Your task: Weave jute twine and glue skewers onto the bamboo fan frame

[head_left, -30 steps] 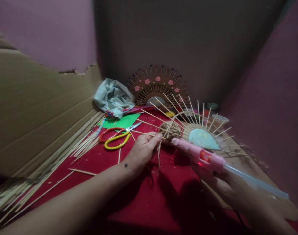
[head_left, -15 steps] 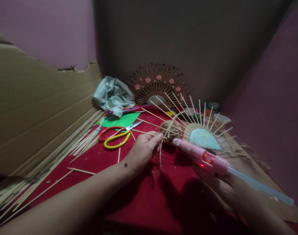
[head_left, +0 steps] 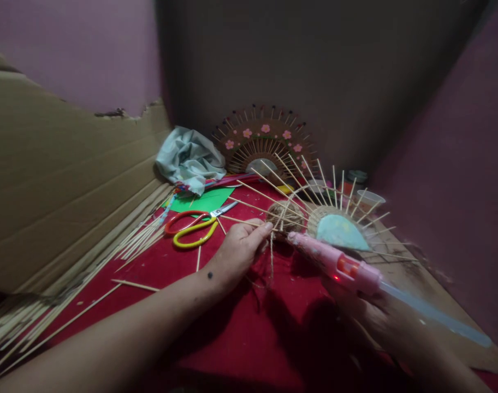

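My left hand (head_left: 243,251) is closed, thumb and fingers pinching a thin bamboo stick (head_left: 232,219) and the twine (head_left: 272,256) at it. That stick is the lowest left one of several fanning out from a half-round piece (head_left: 342,232) with a pale blue centre and a woven edge. Twine arcs across the sticks, and its loose end hangs below my fingertips. My right hand (head_left: 367,308) is wrapped round a pink hot glue gun (head_left: 335,262), its red light lit and a clear glue stick (head_left: 437,314) out the back. The nozzle points at my left fingertips, a small gap away.
A ball of twine (head_left: 284,215) lies behind the sticks. Scissors (head_left: 195,232), green paper (head_left: 208,200) and a crumpled cloth (head_left: 190,158) are to the left. Loose sticks (head_left: 140,245) line the cardboard wall (head_left: 69,180). A flowered fan (head_left: 265,134) and a plastic cup (head_left: 371,201) stand behind.
The glue gun's nozzle has shifted slightly left and down. The loose twine end has swung a little to the right. My left hand keeps its pinch in the same place.
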`<state>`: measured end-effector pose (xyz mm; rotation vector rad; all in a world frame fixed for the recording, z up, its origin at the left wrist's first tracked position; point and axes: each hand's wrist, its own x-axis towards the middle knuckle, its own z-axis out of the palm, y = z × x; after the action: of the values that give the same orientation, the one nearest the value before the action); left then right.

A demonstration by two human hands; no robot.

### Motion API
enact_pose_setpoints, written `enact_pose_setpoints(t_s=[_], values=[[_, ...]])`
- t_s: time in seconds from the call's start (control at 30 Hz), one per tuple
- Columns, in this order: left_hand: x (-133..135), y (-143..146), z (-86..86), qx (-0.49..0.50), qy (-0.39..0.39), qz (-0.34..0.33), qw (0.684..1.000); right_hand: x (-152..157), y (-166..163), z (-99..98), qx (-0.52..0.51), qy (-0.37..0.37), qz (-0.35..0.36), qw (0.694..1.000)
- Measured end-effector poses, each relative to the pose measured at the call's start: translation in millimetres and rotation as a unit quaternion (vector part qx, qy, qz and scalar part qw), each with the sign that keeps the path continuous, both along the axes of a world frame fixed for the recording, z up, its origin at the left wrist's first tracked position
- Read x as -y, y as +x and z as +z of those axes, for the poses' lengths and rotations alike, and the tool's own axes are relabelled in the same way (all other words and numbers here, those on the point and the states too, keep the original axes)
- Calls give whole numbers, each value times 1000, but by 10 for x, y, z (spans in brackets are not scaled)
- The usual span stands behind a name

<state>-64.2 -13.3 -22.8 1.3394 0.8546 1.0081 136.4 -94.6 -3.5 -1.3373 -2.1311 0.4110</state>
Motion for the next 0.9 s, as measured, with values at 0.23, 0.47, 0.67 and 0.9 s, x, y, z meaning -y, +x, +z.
enact_pose_setpoints(t_s=[0.23, 0.47, 0.67, 0.9], values=[[-9, 0, -16, 3, 0, -1, 1000, 0, 43, -47, 0, -14, 8, 1000], [-15, 0, -14, -4, 0, -1, 1000, -27, 66, -101, -14, -17, 19, 1000], [-20, -6, -17, -11, 2, 1, 1000, -1, 35, -70, -17, -12, 13, 1000], [-10, -4, -6, -8, 2, 3, 1000, 7, 24, -61, -23, 12, -20, 999]])
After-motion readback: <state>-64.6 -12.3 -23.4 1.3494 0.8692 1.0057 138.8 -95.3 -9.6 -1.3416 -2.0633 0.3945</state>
